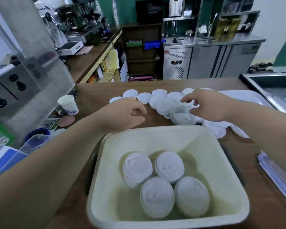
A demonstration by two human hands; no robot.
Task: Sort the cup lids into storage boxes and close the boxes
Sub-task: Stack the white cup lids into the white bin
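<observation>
Nearest the person, the open storage box (155, 134) sits on the bench (92, 95) with four stacks of cup lids (157, 195) standing close together on its floor. A flat clear cover (274, 172), probably the box's own, lies just beside it on the right.

Beyond the box rim, the left hand (127, 116) hangs over bare bench with its fingers loosely curled and nothing in them. The right hand (206, 104) is spread above the loose lids (163, 103), fingers relaxed and not yet closed round any; whether the fingertips touch the heap cannot be told. A nested clump (182, 115) lies just under its thumb.

The likely trouble is a careless grab. Lids overlap in the heap, so a pinch could drag neighbours along or knock the clump apart. The right forearm passes over lids by the box corner (218, 129) and could sweep them aside. Farther left, a paper cup (68, 104) stands well apart from the heap.
</observation>
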